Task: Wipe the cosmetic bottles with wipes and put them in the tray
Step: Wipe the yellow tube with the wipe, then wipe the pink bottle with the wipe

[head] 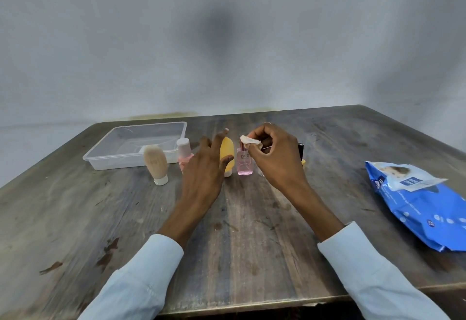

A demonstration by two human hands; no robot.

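2 hands | left hand [204, 168] grip spread | right hand [274, 158] pinching crumpled wipe [248, 140]

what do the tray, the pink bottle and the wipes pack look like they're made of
Tray: clear, glossy plastic by the look; the table shows through its walls.
Pink bottle: probably glass or hard clear plastic; see-through with pink liquid and crisp square edges.
Wipes pack: soft plastic film, blue and shiny, crinkled.
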